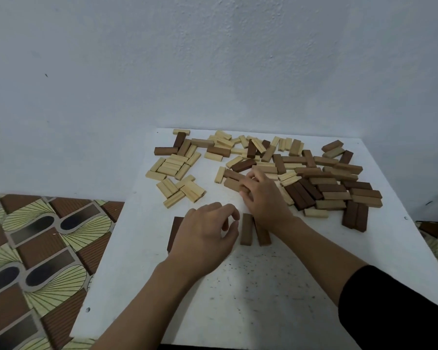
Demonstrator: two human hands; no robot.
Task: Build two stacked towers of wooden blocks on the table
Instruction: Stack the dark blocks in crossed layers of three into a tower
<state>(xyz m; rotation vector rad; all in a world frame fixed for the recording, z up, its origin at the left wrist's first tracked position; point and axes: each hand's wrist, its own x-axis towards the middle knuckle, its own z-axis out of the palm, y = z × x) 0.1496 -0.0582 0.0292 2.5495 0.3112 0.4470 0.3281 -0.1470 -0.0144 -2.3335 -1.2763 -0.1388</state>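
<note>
The wooden blocks [314,173] lay loose over the far half of the white table [142,274], some flat on the top and some piled across one another; the pale blocks [173,170] were gathered mostly at the far left and the brown blocks [331,189] mostly at the right. Nearer to me, a pair of brown blocks [246,229] lay flat side by side, their long sides close together, just in front of the heap. A dark block [175,232] lay flat to the left of that pair, well apart from it. From my screen I saw the right hand [266,195] reached out over the pair to the near edge of the heap, its fingers curled round a mid-brown block [232,184] that rested there. The left hand [205,236] hung over the dark block and hid most of it; its fingers were loosely curled, thumb and forefinger close together, and I saw nothing between them. Whether it touched the dark block I could not tell. A black sleeve [390,311] covered the right upper arm. Behind the table stood a plain pale wall [213,59], and to the left lay a patterned floor covering [36,248] in brown and cream
</note>
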